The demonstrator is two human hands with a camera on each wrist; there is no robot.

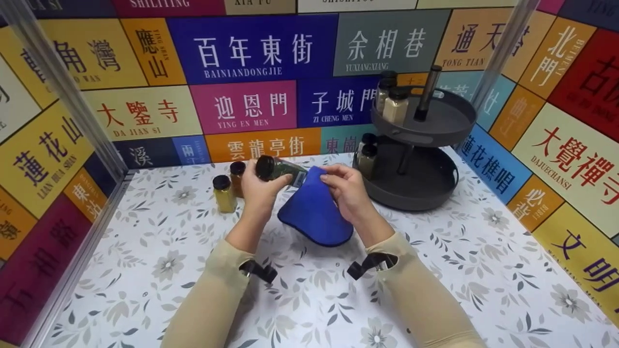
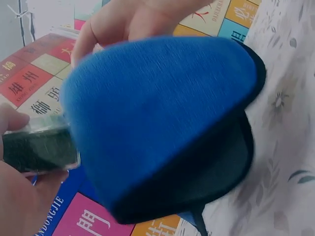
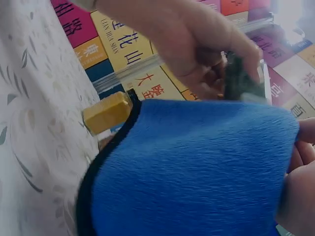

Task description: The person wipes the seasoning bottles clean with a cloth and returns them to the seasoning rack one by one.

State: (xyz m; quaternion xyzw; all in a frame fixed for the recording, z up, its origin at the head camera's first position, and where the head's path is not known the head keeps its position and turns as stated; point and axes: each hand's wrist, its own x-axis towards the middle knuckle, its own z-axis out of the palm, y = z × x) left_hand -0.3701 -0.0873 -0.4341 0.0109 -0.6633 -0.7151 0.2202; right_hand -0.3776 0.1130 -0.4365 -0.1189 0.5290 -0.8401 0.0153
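Works before bright sign-covered walls (image 1: 263, 71) and over a white floral tabletop (image 1: 159, 299). Has a dark two-tier stand (image 1: 416, 202) at far right, with capped jars (image 1: 395, 111) along its left side, seemingly for easy reach. Pinches a blue cloth (image 1: 316, 210) mid-scene, with right hand (image 1: 347, 186) clamped on its top, apparently to spread the broad near edge. Grips a dark green jar (image 1: 285, 171) in left hand (image 1: 261, 182), thumb and fingers wrapped round, base toward the cloth; perhaps touching, hard to tell. Has yellow jar (image 1: 225, 199) and brown jar (image 1: 237, 182) upright just left.

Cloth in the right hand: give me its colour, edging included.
The cloth is blue with black edging; the right wrist view shows it best.
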